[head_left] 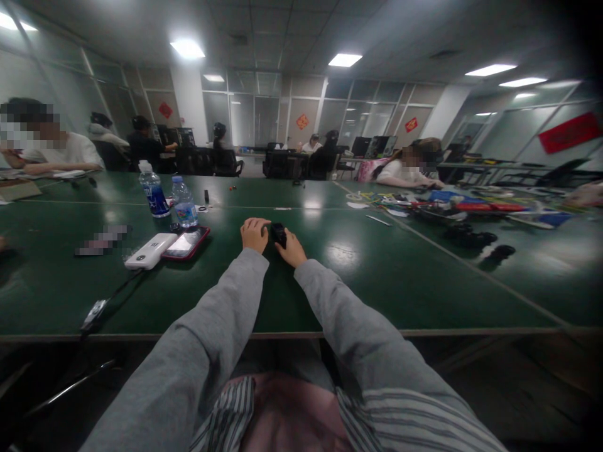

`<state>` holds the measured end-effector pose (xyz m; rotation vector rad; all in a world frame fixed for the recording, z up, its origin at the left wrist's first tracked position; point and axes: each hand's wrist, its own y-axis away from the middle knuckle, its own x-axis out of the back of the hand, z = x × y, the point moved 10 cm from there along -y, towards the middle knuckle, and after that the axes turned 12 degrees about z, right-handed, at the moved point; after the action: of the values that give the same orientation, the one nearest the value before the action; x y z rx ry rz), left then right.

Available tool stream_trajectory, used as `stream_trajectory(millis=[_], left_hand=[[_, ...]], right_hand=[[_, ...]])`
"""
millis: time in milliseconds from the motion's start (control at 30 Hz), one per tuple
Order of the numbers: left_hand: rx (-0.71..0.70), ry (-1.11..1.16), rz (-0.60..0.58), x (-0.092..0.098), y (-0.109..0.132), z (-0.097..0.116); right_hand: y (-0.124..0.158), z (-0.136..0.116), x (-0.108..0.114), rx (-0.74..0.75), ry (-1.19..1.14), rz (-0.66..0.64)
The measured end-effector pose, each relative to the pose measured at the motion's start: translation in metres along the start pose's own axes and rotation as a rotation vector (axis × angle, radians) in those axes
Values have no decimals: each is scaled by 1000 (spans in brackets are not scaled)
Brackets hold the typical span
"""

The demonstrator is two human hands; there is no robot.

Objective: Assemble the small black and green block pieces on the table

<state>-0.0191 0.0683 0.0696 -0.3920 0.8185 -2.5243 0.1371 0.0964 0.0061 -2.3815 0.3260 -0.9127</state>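
Note:
A small black device (pixel 279 233) is held upright just above or on the green table (pixel 367 282); its exact kind is too small to make out. My right hand (pixel 293 248) grips it from the right side, thumb and fingers against its edge. To its left is my left hand (pixel 255 234), with fingers curved but apart and nothing seen in them. Its fingertips come close to the device's upper left; whether they touch it I cannot tell.
Left of my hands lie a red-edged phone (pixel 187 243) and a white power bank (pixel 151 251) with a cable. Two bottles, one blue-labelled (pixel 154 194) and one clear (pixel 184 204), stand behind them. Cables and tools (pixel 471 204) clutter the right. Other people sit around.

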Motion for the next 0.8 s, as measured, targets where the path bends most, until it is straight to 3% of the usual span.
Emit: stream_trajectory(millis=[133,233,333,633,700,800], left_hand=[[-4,-128,26,13,-5,-18],[67,-103,-48,7,-8,-45],[104,-67,-89,2,-9,-58],[114,-92,-108,1,-3,-54],[73,-179,-120,1,-3,-51],[8,-385,-176,-2,-2,-48]], right_hand=[[4,-5,2,35,36,0],[4,-6,-2,25,70,-32],[-1,-8,-5,24,63,-27],[-6,-14,-8,28,122,-32],[-8,-22,3,51,69,29],[-16,-28,34,60,16,227]])
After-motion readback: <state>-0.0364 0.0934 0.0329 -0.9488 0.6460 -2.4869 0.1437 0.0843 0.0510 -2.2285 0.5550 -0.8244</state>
